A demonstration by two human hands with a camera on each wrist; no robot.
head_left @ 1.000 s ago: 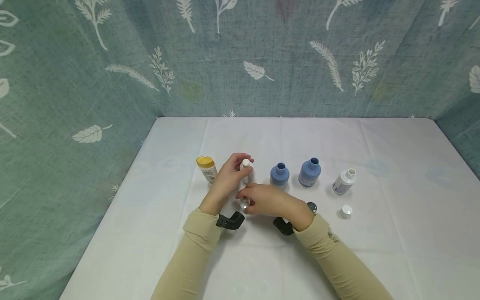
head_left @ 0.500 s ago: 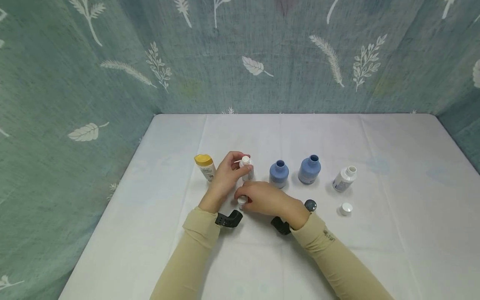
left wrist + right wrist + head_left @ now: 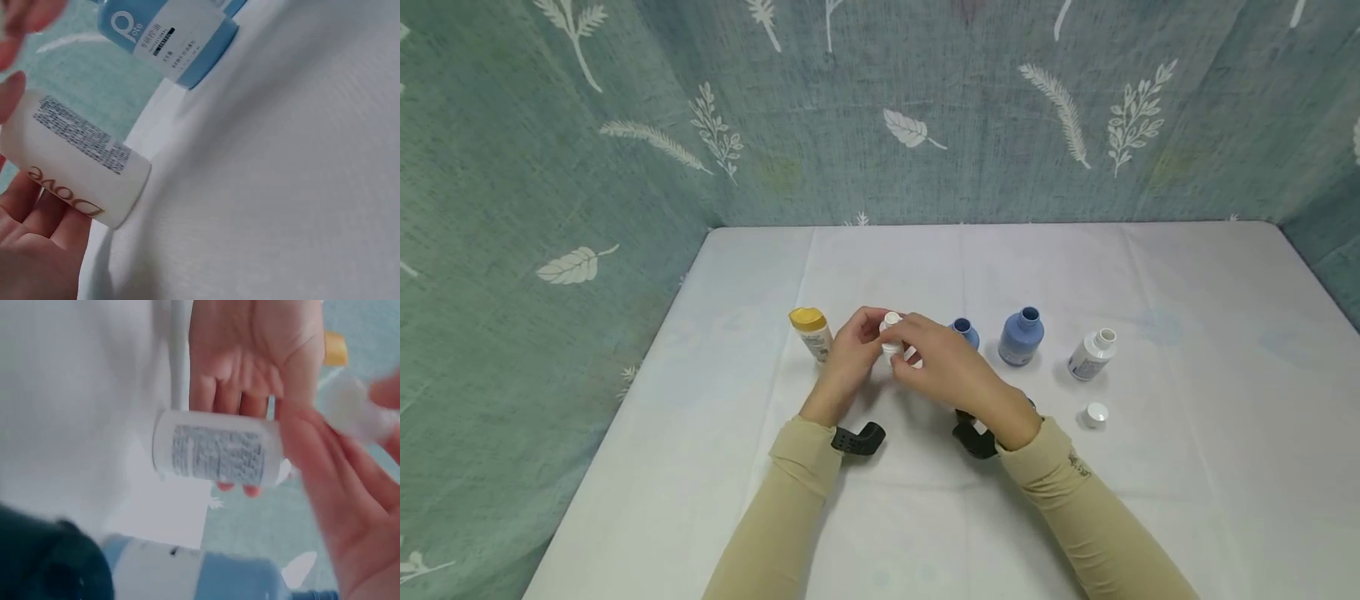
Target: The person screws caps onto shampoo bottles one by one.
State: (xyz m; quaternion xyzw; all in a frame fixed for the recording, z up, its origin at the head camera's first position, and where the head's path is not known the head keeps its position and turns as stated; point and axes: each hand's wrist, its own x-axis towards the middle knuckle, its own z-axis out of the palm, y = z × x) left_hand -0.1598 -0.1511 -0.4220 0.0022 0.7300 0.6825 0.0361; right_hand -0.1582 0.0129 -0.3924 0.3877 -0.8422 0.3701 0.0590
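My left hand [image 3: 847,358] grips a white Dove bottle [image 3: 81,162] that stands upright on the table, fingers wrapped round its side. Its pale neck [image 3: 892,318] points up in the head view. Close to that neck, my right hand [image 3: 951,371] pinches a small white cap [image 3: 347,406], blurred in the right wrist view. The cap is apart from the bottle's mouth in that view. Just left of the left hand stands a bottle with a yellow cap [image 3: 807,319]. Behind the right hand, a blue bottle [image 3: 966,330] is partly covered.
To the right stand another uncapped blue bottle [image 3: 1021,337] and an uncapped white bottle [image 3: 1092,356]. A loose white cap [image 3: 1095,415] lies in front of the latter. A dark round cap, mostly hidden, lies by the right wrist. Leaf-patterned green cloth [image 3: 910,125] borders the white table [image 3: 700,500].
My right hand has lifted the white cap from in front of the bottle up to its neck, covering part of the nearer blue bottle. The left hand keeps its grip in place.
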